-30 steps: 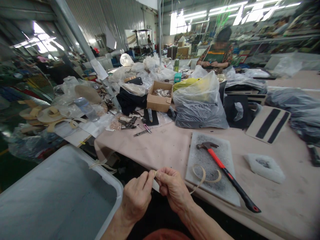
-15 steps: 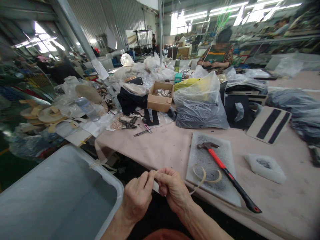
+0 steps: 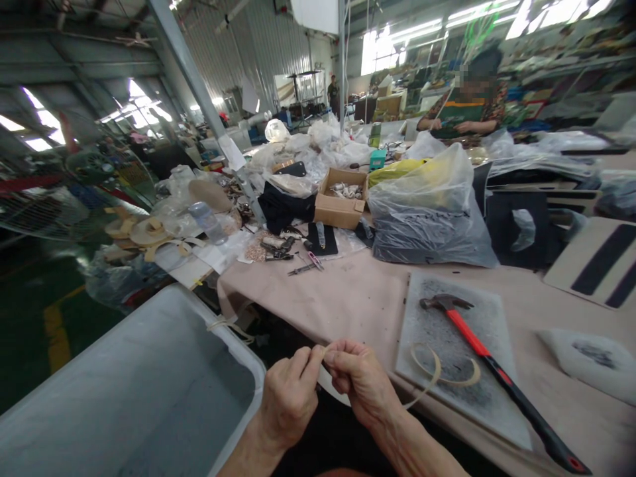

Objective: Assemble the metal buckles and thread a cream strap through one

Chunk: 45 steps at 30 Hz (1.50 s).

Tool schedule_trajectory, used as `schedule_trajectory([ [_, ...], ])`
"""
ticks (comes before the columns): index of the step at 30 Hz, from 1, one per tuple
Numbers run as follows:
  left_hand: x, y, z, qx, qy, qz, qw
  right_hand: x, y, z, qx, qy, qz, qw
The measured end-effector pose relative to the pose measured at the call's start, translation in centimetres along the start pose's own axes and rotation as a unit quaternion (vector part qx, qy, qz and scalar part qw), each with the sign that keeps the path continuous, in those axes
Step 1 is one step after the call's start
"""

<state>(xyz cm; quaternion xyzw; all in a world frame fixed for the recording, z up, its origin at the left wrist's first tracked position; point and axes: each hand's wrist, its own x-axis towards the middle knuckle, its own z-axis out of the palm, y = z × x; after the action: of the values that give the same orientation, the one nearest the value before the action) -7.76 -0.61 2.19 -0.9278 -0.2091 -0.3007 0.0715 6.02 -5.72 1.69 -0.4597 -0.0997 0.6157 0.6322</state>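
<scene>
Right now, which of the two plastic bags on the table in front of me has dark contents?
The big clear bag behind the hammer; it is filled with dark material. The bag further back, beyond the cardboard box, looks white.

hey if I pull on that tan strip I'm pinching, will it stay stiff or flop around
Probably floppy: the tan strip curls in a loose loop across the grey slab. It looks thin, so likely light. Both the left hand and right hand pinch its end, which suggests it bends easily.
</scene>
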Motion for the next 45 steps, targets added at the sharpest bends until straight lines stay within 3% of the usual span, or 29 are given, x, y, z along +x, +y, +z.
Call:
schedule_trajectory([
  [7,-1.0,0.4,0.8,-0.157,-0.004,-0.072,0.985,-0.1,0.0,-0.6,0.007,0.002,0.009,1.0],
  [11,-0.4,0.9,0.4,-0.228,-0.014,-0.103,0.968,-0.3,-0.3,-0.5,0.006,0.006,0.004,1.0],
  [18,2.2,1.1,-2.6,-0.386,-0.186,-0.261,0.865,-0.6,-0.7,-0.9,-0.041,-0.006,-0.017,0.999],
  [21,2.6,0.6,-3.0,-0.427,-0.205,-0.312,0.823,-0.7,-0.8,-1.1,-0.084,-0.021,-0.022,0.996],
  [26,3.1,0.5,-2.4,-0.409,-0.208,-0.388,0.8,-0.9,-1.0,-1.2,-0.164,-0.025,-0.049,0.985],
  [33,3.2,0.6,-1.8,-0.378,-0.239,-0.408,0.796,-0.7,-0.4,-1.7,-0.223,-0.033,-0.063,0.972],
  [36,2.8,0.4,-1.5,-0.373,-0.237,-0.423,0.791,-0.7,-0.1,-1.7,-0.164,-0.048,-0.038,0.985],
  [41,1.3,-0.4,0.1,-0.34,-0.229,-0.445,0.796,-0.8,-0.4,-1.7,0.044,-0.12,0.005,0.992],
  [43,0.5,-0.8,0.7,-0.339,-0.24,-0.464,0.782,-0.8,-0.7,-2.0,0.066,-0.134,0.004,0.989],
  [45,-0.2,-1.0,0.9,-0.339,-0.216,-0.491,0.772,-0.6,-1.0,-2.2,0.061,-0.134,0.01,0.989],
])
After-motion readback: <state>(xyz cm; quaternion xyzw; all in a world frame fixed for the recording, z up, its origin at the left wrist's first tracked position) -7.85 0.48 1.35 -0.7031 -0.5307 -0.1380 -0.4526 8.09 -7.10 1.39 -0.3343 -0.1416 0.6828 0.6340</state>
